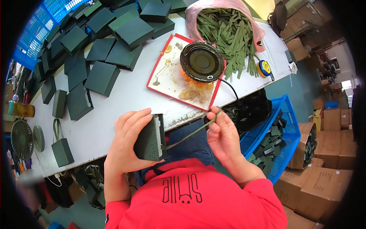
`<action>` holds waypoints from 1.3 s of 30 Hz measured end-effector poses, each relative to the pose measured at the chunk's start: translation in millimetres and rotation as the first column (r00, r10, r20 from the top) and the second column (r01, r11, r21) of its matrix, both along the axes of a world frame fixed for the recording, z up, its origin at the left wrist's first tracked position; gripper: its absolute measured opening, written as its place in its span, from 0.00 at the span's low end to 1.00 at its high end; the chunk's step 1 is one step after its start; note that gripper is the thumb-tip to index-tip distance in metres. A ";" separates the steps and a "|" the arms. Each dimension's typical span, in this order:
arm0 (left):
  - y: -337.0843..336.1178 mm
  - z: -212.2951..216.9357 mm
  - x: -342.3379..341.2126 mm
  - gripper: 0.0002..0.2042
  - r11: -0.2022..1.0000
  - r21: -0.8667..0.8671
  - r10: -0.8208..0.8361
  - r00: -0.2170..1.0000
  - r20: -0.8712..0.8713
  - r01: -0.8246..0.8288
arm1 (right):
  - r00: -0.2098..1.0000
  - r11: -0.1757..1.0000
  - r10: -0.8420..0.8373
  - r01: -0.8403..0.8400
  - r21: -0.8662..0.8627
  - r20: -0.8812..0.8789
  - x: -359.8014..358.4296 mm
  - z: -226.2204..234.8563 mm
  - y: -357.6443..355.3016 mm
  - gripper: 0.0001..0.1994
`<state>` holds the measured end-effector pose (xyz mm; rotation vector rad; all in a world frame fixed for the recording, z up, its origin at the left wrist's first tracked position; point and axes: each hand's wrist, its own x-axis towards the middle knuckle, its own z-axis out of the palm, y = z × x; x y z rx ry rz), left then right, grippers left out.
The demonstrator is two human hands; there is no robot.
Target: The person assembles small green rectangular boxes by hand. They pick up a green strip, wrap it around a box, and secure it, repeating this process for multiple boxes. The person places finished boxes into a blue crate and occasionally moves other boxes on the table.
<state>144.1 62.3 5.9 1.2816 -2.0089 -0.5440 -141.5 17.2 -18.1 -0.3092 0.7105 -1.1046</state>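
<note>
My left hand [127, 133] is wrapped round a small dark green box [146, 142], held in front of my body just off the table's near edge. One end of a narrow green ribbon [190, 134] meets the box near its lower right edge. The other end is pinched between the thumb and fingers of my right hand [224, 137], so the strip stretches up and to the right. Whether the ribbon is stuck to the box, I cannot tell.
A round black-topped pot [202, 61] sits on a red-edged, stained board [160, 82]. Behind it, a pink bag [193, 15] spills green ribbons. Many dark boxes [102, 78] cover the far left; one box with a ribbon loop [63, 152] stands near a fan [22, 139]. A blue crate [291, 122] is at right.
</note>
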 end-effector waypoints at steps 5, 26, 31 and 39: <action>7.1 -6.6 8.1 0.52 0.999 0.017 0.039 0.999 0.010 -0.040 | 0.997 0.997 -0.064 0.065 -0.047 0.032 -8.3 5.6 -19.7 0.11; -5.0 2.1 -10.2 0.46 0.998 0.065 0.009 0.999 0.032 -0.011 | 0.851 0.970 -0.030 -0.100 -0.219 -0.524 -0.8 -5.1 -83.3 0.12; -6.9 4.5 -12.0 0.49 0.998 0.063 -0.024 0.999 0.047 0.021 | 0.832 0.979 -0.015 -0.101 -0.178 -0.555 2.4 -3.7 -88.1 0.12; -6.4 1.9 -11.7 0.49 0.998 0.057 -0.022 0.999 0.043 0.020 | 0.858 0.987 0.010 -0.091 -0.134 -0.514 -1.2 -3.4 -88.2 0.11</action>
